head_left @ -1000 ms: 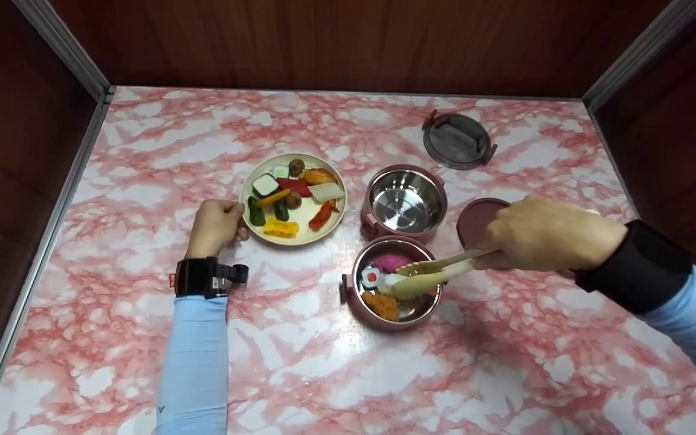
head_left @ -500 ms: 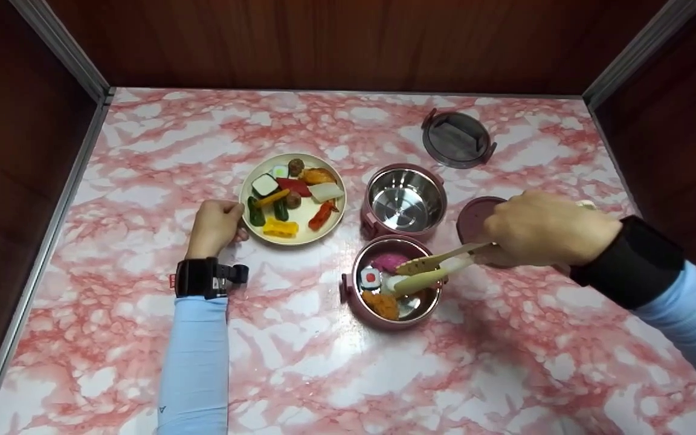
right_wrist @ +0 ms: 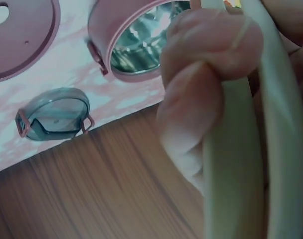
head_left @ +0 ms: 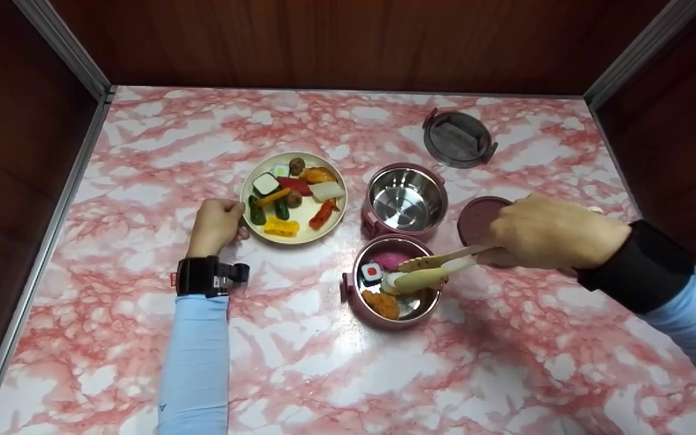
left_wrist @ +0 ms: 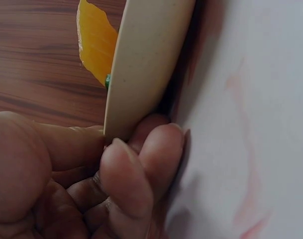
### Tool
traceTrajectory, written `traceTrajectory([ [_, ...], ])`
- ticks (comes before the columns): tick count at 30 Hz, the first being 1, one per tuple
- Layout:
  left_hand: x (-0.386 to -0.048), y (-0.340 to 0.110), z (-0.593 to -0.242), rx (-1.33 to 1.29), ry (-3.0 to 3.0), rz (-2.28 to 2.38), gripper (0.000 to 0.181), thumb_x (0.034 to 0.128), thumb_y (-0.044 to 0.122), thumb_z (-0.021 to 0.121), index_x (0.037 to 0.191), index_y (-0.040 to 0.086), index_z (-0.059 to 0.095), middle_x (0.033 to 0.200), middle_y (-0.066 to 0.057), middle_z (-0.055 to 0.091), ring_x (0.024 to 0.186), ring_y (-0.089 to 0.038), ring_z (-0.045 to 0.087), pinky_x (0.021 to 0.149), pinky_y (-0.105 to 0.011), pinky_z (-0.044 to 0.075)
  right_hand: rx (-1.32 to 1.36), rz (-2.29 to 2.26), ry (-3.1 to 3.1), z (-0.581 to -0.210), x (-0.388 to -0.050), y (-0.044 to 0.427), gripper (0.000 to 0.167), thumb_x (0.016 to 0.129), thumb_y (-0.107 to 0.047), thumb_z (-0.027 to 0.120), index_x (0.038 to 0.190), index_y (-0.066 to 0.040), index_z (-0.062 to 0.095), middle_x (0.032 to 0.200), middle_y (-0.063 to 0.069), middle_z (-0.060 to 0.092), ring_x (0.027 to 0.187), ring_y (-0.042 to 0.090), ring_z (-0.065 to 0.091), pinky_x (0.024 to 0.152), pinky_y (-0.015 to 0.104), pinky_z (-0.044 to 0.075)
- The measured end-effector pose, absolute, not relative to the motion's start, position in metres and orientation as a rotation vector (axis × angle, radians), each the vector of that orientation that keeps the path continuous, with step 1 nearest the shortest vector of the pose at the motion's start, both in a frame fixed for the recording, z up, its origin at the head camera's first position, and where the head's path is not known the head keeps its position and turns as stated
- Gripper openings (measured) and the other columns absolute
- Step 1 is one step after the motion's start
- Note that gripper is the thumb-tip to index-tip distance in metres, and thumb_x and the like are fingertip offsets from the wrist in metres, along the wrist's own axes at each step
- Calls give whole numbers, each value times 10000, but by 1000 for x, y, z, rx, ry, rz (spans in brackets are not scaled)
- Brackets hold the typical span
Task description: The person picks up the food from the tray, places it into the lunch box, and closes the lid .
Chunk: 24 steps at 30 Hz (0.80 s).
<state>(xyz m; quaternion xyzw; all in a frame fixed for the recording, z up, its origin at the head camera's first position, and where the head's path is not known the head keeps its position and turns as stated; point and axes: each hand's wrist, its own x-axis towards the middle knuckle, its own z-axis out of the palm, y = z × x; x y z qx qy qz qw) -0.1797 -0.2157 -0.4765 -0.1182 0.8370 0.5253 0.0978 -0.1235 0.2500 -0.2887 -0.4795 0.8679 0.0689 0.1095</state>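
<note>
In the head view my left hand [head_left: 217,226] pinches the left rim of a cream plate [head_left: 301,237]; the left wrist view shows thumb above and curled fingers under the rim [left_wrist: 146,55]. Several food pieces lie on the plate, among them a yellow piece [head_left: 281,227], a red pepper [head_left: 323,214] and a white slice [head_left: 326,192]. My right hand [head_left: 544,232] grips pale yellow tongs [head_left: 423,280]. Their tips reach into the near pink container [head_left: 396,324], by a whitish piece partly hidden there. Around them lie a sushi roll [head_left: 371,273], an orange fried piece [head_left: 382,304] and a magenta piece [head_left: 391,260].
Behind the near container stands a second steel-lined pink container [head_left: 405,202]. A dark clear lid [head_left: 458,139] with side clips lies farther back. A round maroon lid [head_left: 481,219] is partly under my right hand. Wooden walls [head_left: 348,45] edge the marbled table [head_left: 324,386].
The tongs have opened slightly and drawn back a little to the right inside the near container. The left hand and the plate stay in place.
</note>
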Motion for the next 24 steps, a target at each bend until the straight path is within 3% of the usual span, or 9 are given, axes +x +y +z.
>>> traceTrajectory([
  [15, -179, -214, -479, -336, 2512, 1528, 344, 1052, 183, 484, 1211, -77, 644, 717, -125, 667, 545, -136, 637, 497, -242, 502, -1207, 162, 2548, -292, -136, 246, 181, 790, -257, 743, 678, -294, 606, 549, -115, 419, 469, 131, 388, 432, 354, 371],
  [20, -179, -215, -479, -332, 2509, 1524, 344, 1053, 182, 483, 1217, -76, 641, 721, -119, 665, 555, -141, 643, 506, -252, 510, -1038, 181, 2578, -289, -132, 244, 308, 789, -348, 760, 616, -225, 537, 566, -61, 449, 461, 160, 400, 430, 363, 376],
  [24, -180, -214, -478, -324, 2511, 1530, 343, 1053, 176, 482, 1218, -81, 638, 724, -123, 664, 555, -143, 643, 508, -254, 513, -1010, 230, 2644, -279, -127, 241, 335, 771, -404, 766, 618, -237, 519, 566, -46, 451, 457, 168, 407, 429, 383, 389],
])
